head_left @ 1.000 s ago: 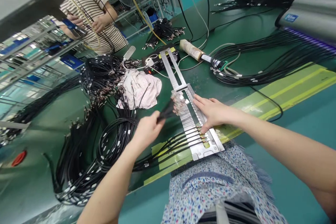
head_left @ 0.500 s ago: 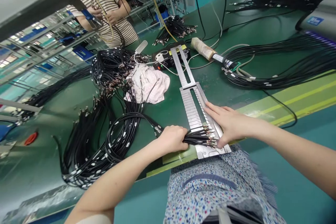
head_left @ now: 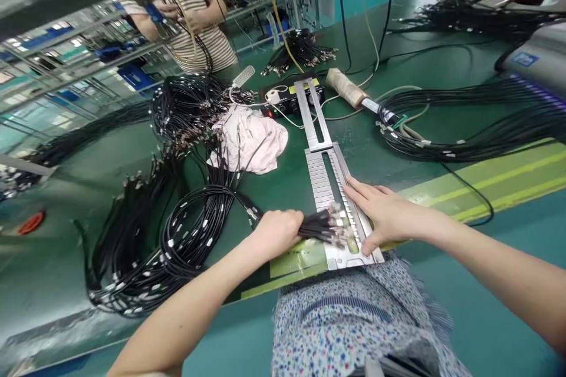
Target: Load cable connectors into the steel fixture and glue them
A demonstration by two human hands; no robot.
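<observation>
My left hand point(head_left: 279, 228) is closed round a bundle of black cables point(head_left: 316, 225), whose metal-tipped ends stick out to the right and look blurred. Those ends hover over or rest on the near part of a slotted metal plate point(head_left: 322, 179); which of the two I cannot tell. Along the plate's right edge lies my right hand point(head_left: 378, 209), fingers stretched out and thumb spread, pressing on the metal rail. A long narrow slotted metal piece point(head_left: 312, 115) extends from the plate's far end. Behind my left hand, more black cable point(head_left: 186, 232) lies in loops with white tags.
A crumpled pale cloth point(head_left: 250, 140) lies beyond my left hand. Behind the plate sits a black box point(head_left: 285, 105) with a red light. A wrapped handle point(head_left: 345, 87) and coiled cables point(head_left: 424, 144) are at right. Across the table stands a person in a striped shirt point(head_left: 190, 12).
My left hand has drawn the cable bundle slightly left, so its ends sit farther from my right thumb. My right hand stays on the plate's edge. The view has shifted a little.
</observation>
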